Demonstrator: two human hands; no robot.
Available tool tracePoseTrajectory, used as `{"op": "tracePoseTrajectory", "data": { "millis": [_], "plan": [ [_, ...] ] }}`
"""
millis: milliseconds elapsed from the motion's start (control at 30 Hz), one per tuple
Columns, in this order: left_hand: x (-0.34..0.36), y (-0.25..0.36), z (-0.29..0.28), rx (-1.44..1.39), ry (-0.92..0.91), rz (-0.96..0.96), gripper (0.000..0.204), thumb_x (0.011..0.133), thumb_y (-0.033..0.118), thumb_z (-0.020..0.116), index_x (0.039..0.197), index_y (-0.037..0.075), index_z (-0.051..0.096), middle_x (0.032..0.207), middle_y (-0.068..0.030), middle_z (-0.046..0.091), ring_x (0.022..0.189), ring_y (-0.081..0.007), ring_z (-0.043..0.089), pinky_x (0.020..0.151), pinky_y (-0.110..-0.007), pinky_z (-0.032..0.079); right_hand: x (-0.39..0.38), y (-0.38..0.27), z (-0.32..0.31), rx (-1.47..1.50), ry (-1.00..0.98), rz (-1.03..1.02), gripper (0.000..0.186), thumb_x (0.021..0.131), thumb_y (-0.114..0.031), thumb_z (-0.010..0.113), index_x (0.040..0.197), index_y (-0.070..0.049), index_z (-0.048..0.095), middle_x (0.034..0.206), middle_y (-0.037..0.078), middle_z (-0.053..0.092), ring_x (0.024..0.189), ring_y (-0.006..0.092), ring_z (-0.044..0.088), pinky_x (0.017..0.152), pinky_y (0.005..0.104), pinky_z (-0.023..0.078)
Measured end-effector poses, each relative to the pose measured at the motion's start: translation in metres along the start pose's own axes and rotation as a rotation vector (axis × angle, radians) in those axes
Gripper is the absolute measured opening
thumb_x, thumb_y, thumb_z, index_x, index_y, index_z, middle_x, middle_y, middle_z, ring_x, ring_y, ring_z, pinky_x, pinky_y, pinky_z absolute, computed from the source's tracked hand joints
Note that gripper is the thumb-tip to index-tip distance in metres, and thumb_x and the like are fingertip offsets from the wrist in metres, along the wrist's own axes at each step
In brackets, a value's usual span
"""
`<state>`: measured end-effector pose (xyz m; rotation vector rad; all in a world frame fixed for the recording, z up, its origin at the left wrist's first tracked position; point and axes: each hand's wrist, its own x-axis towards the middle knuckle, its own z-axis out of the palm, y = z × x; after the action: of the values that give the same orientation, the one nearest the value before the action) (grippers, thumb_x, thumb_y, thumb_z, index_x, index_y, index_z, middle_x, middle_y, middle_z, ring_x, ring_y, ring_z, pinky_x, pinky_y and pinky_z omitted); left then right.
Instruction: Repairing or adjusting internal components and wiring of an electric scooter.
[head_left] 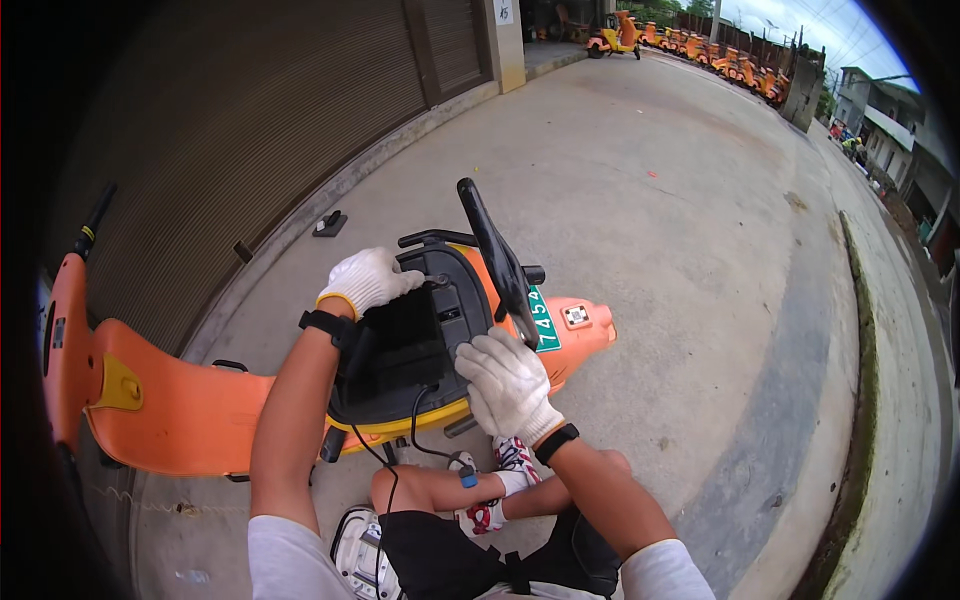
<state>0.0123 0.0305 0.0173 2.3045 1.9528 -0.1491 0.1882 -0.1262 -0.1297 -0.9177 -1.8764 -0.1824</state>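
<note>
An orange electric scooter [190,420] stands across in front of me, with its raised black seat [497,262] tipped up on edge. Below the seat lies an uncovered black storage compartment [395,345] with a yellow border. My left hand [368,282], in a white knitted glove, reaches over the far side, its fingers closed on a small grey metal tool [438,281] that looks like a wrench. On the near right corner of the compartment my gloved right hand [505,382] curls over the rim; its fingertips are partly hidden. A black cable [416,415] comes out beside it, ending in a blue-tipped connector [468,478].
A green plate [546,322] is fixed at the scooter's rear. My crossed legs are close beside the scooter. A small black object [330,223] lies by the roller shutter [270,120]. More orange scooters [720,62] line the far end of the concrete yard [660,250].
</note>
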Motion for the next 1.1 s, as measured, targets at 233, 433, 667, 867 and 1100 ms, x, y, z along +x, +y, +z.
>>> {"op": "tracePoseTrajectory", "data": {
  "millis": [233, 433, 667, 867, 1100],
  "plan": [
    [-0.026, 0.011, 0.027, -0.589, -0.275, -0.073, 0.059, 0.099, 0.055, 0.056, 0.076, 0.003, 0.072, 0.054, -0.0037, 0.053, 0.042, -0.0147, 0.044, 0.041, -0.031, 0.032, -0.006, 0.007, -0.003, -0.039, 0.033, 0.001, 0.037, 0.07, -0.009, 0.068, 0.106, -0.001, 0.069, 0.115, 0.013, 0.071, 0.113, 0.0324, 0.064, 0.109, 0.049, 0.047],
    [-0.039, 0.014, 0.062, -1.254, -0.5, -0.122, 0.047, 0.107, 0.041, 0.053, 0.092, -0.001, 0.068, 0.071, -0.0074, 0.066, 0.053, -0.0173, 0.064, 0.046, -0.031, 0.055, -0.004, -0.003, 0.006, -0.034, 0.045, -0.03, 0.035, 0.072, -0.01, 0.067, 0.105, -0.001, 0.069, 0.113, 0.014, 0.071, 0.115, 0.0327, 0.064, 0.109, 0.0491, 0.046],
    [-0.032, 0.031, 0.086, -1.467, -0.53, 0.019, 0.03, 0.108, 0.025, 0.051, 0.109, 0.0, 0.066, 0.086, -0.0097, 0.071, 0.069, -0.0201, 0.07, 0.062, -0.034, 0.059, -0.014, -0.002, 0.009, -0.102, 0.079, 0.039, 0.032, 0.07, -0.011, 0.068, 0.101, -0.003, 0.07, 0.105, 0.015, 0.071, 0.115, 0.0339, 0.064, 0.106, 0.0494, 0.048],
    [-0.044, 0.005, 0.061, -1.224, -0.205, 0.205, 0.025, 0.107, 0.021, 0.05, 0.121, 0.006, 0.064, 0.088, -0.0038, 0.066, 0.067, -0.0115, 0.061, 0.061, -0.029, 0.053, -0.003, -0.006, 0.007, -0.065, 0.096, 0.024, 0.036, 0.07, -0.008, 0.066, 0.106, -0.003, 0.068, 0.112, 0.013, 0.071, 0.115, 0.0333, 0.064, 0.107, 0.0497, 0.047],
    [-0.018, -0.016, 0.032, -0.633, 0.043, 0.144, 0.049, 0.101, 0.042, 0.062, 0.078, 0.0, 0.072, 0.069, -0.0059, 0.068, 0.056, -0.0128, 0.06, 0.057, -0.032, 0.05, -0.01, 0.001, 0.006, -0.088, 0.059, 0.028, 0.04, 0.07, -0.011, 0.067, 0.109, 0.0, 0.068, 0.115, 0.014, 0.071, 0.116, 0.0329, 0.064, 0.109, 0.0495, 0.047]
  ]
}}
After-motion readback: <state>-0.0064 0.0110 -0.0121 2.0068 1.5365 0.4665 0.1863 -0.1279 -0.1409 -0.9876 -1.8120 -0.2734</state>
